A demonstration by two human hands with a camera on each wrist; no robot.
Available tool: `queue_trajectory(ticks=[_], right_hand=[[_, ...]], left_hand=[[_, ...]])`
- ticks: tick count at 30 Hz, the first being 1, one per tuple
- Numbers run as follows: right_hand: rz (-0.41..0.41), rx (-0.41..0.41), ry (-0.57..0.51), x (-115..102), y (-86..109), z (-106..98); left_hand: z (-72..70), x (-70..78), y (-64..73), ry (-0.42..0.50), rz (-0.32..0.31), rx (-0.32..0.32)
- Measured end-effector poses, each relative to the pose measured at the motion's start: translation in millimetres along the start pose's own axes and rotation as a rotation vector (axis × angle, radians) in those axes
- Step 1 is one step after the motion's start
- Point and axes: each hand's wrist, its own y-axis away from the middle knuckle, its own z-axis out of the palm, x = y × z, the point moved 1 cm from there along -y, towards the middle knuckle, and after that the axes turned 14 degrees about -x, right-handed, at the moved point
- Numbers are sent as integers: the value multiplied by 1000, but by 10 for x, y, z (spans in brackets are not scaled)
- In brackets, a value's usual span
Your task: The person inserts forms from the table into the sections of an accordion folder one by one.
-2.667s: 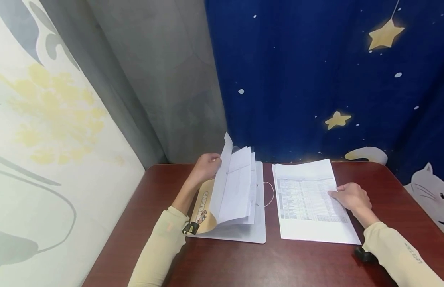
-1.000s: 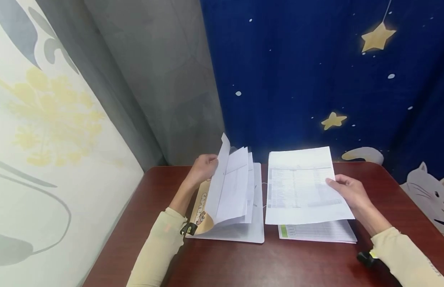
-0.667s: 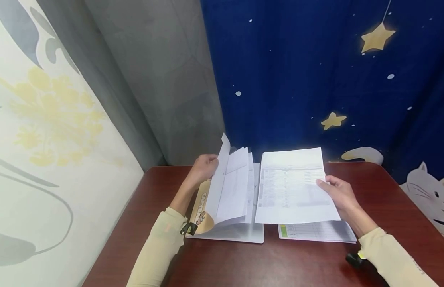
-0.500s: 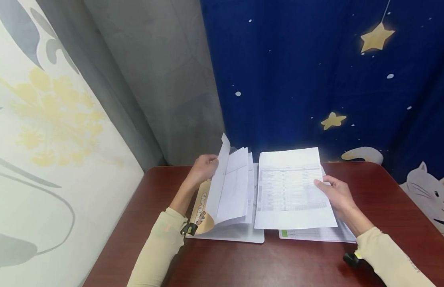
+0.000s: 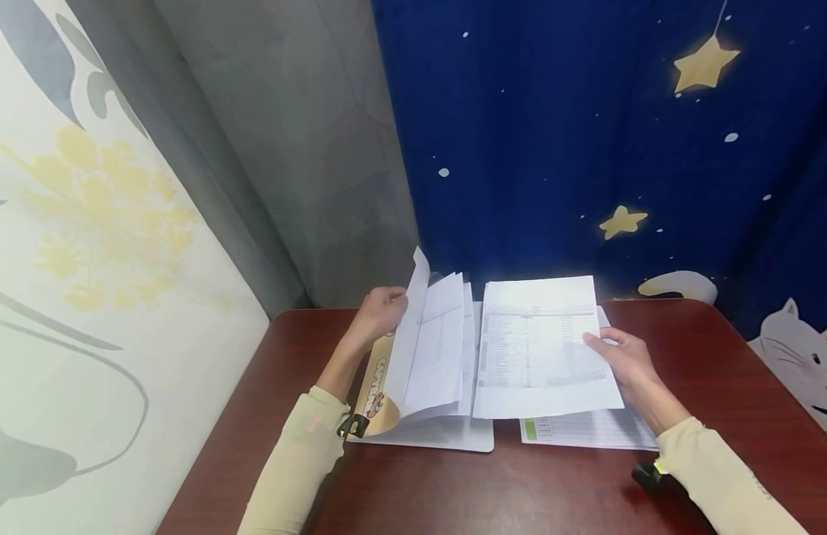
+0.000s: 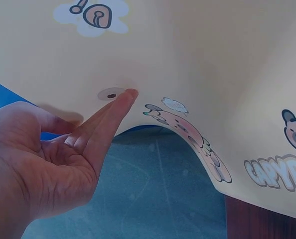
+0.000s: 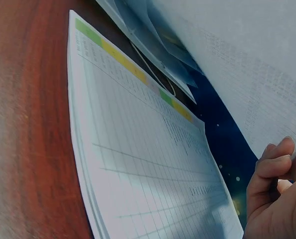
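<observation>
My left hand (image 5: pixel 381 313) grips the raised front cover of a tan folder (image 6: pixel 153 59) printed with cartoon capybaras. In the left wrist view its fingers lie along the outside of the cover, thumb at the edge. White papers (image 5: pixel 440 345) stand partly fanned inside the folder, above its pale back cover (image 5: pixel 453 438). My right hand (image 5: pixel 627 360) pinches the right edge of a printed sheet (image 5: pixel 536 349), thumb on the front and fingers behind. This sheet overlaps the folder's right side in the head view. Below it lies a stack of table-printed papers (image 7: pixel 148 149) with a green and yellow header.
The dark red-brown table (image 5: pixel 453 490) carries everything. A thin pale cord loop (image 7: pixel 153 72) shows by the folder in the right wrist view. Behind the table hang a grey curtain (image 5: pixel 299 148) and a blue star-patterned curtain (image 5: pixel 533 134).
My right hand has lifted the top sheet off the stack and carried it left to the folder's side, uncovering the green-headed paper. The left hand keeps its hold on the cover.
</observation>
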Motion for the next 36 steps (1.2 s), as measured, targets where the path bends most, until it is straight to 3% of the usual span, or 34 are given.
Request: queue_trajectory(ticks=[8, 36], right_hand=[[20, 12, -19, -2, -17, -38], [10, -23, -12, 27, 31, 358]], left_hand=[[12, -2, -21, -14, 1, -3], [-4, -27, -45, 12, -11, -10]])
